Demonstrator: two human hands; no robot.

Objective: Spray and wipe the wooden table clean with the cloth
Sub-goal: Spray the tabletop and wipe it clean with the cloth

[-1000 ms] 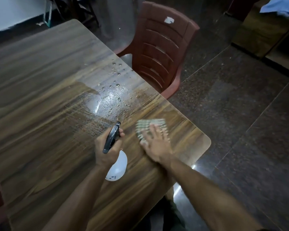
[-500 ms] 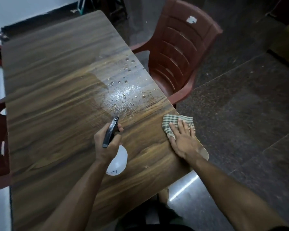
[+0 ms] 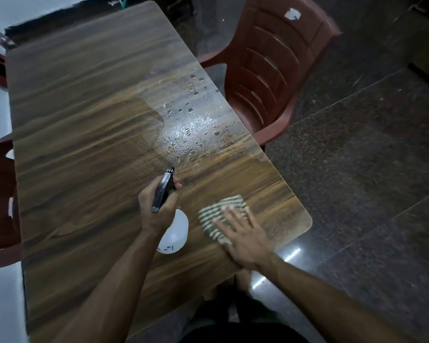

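The wooden table point(image 3: 84, 144) fills the left and middle of the head view. A wet patch of spray droplets point(image 3: 186, 129) glistens near its right edge. My left hand point(image 3: 159, 206) grips a spray bottle point(image 3: 174, 233) with a white body and a black head, nozzle pointing toward the droplets. My right hand point(image 3: 243, 233) lies flat with straight fingers on a green-and-white striped cloth point(image 3: 216, 214), pressing it onto the table near the front right corner. The hand covers part of the cloth.
A red-brown plastic chair point(image 3: 270, 70) stands close against the table's right edge. Another chair of the same colour point(image 3: 0, 199) shows at the left side. Dark polished stone floor point(image 3: 357, 169) lies to the right. The table's rounded front right corner point(image 3: 307, 219) is near the cloth.
My right hand has slid the cloth leftward from the table's right edge toward the spray bottle. The left hand and bottle have stayed about where they were.
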